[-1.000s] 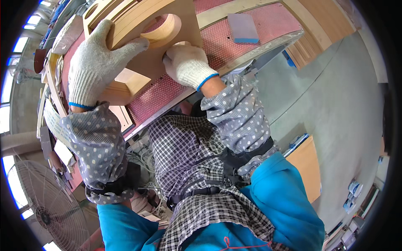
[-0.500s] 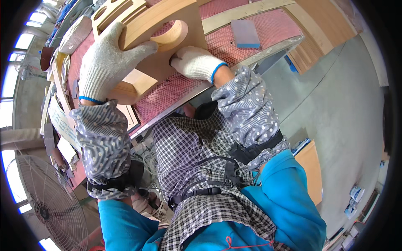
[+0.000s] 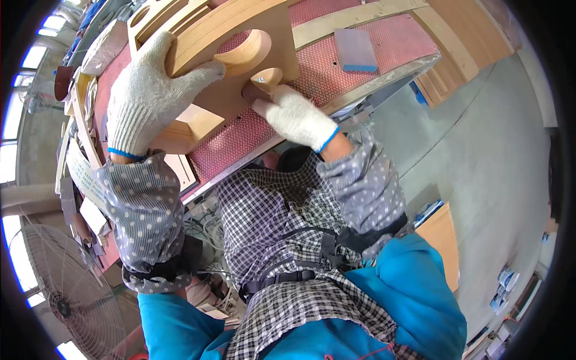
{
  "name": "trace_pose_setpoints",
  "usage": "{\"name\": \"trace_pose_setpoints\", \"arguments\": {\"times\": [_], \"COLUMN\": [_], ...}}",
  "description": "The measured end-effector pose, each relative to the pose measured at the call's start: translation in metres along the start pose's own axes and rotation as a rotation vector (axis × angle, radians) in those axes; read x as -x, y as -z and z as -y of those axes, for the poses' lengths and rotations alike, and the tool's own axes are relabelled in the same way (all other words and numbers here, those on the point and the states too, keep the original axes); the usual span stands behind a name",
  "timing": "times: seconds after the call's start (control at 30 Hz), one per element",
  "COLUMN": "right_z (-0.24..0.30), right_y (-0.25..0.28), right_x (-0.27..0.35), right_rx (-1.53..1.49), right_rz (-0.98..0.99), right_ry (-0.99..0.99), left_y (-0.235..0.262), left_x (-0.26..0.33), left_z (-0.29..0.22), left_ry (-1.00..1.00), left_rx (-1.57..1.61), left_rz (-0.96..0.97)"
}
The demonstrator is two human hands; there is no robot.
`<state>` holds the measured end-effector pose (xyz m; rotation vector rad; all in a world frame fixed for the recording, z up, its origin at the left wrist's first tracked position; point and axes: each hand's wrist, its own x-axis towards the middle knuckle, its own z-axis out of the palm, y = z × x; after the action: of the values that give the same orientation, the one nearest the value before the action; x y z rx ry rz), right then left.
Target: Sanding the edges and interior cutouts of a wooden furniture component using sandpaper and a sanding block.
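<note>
A thick light-brown wooden piece (image 3: 282, 45) with rounded cut-out holes stands tilted on the bench's red mesh padding (image 3: 240, 141). My left hand (image 3: 141, 99), in a white knit glove, grips its upper left edge, the thumb lying across the near face. At the smaller, lower hole, my gloved right hand (image 3: 298, 120) is closed on a brown strip (image 3: 254, 93) that looks like sandpaper. That strip reaches into the opening; its far end is hidden.
A grey and blue block (image 3: 356, 50) lies on the padding to the right. Other wooden pieces with cut-outs (image 3: 157, 18) rest behind the held one. Wooden boards (image 3: 465, 33) extend at the far right. A large wire-cage fan (image 3: 63, 306) stands at lower left.
My right hand has drawn back a little to the right and down from the small hole, so the brown strip and the hole's inner wall now show. The left hand keeps its grip.
</note>
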<state>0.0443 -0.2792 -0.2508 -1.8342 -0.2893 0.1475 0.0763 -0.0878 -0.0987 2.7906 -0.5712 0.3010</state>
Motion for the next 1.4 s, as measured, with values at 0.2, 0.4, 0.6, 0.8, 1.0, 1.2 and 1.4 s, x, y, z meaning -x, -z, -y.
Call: {"name": "trace_pose_setpoints", "arguments": {"times": [0.2,0.4,0.6,0.8,1.0,1.2,1.4], "right_z": [0.009,0.004,-0.009,-0.004,-0.008,-0.021,-0.032], "right_y": [0.002,0.003,-0.008,-0.003,-0.016,-0.017,-0.018], "right_x": [-0.039,-0.006,-0.031,-0.012,0.001,-0.006,0.021], "right_rx": [0.206,-0.048,-0.137,-0.457,-0.471,0.117,-1.681], "right_rz": [-0.005,0.013,-0.001,-0.034,-0.079,-0.402,-0.099], "right_ry": [-0.182,-0.005,-0.147,-0.163,-0.083,0.381,-0.35], "left_y": [0.006,0.008,0.005,0.008,0.007,0.005,0.009], "left_x": [-0.007,0.0,-0.001,-0.001,0.001,0.0,0.0], "left_z": [-0.008,-0.012,-0.011,-0.015,-0.013,-0.01,-0.017], "left_ry": [0.13,0.033,0.041,0.067,0.047,0.067,0.073], "left_rx": [-0.008,-0.008,0.037,-0.009,0.069,-0.009,-0.012], "left_rz": [0.115,0.037,0.05,0.051,0.029,0.025,0.026]}}
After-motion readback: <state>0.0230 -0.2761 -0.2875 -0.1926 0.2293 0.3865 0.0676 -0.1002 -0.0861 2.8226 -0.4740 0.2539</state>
